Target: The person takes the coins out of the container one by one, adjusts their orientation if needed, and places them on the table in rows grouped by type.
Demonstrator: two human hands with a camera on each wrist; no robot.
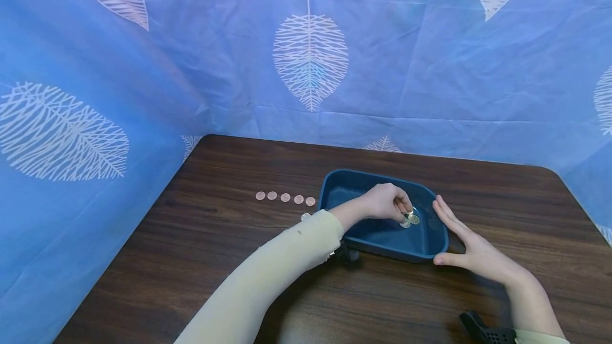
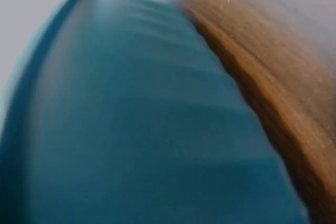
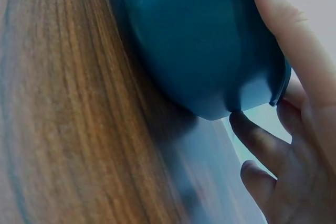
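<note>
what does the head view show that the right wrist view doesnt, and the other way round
Only the head view shows the left hand with its fingertips at shiny coins inside the blue tray, a row of five copper coins, a silvery coin beside the left sleeve, and the leaf-patterned cloth.

Only the right wrist view shows, close up, the right hand's lower fingers below the tray's rim.

Both show the tray, the right hand against it and the brown table.

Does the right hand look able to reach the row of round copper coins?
Probably not directly: the blue rectangular tray and left hand lie between the right hand and the copper coins.
</note>
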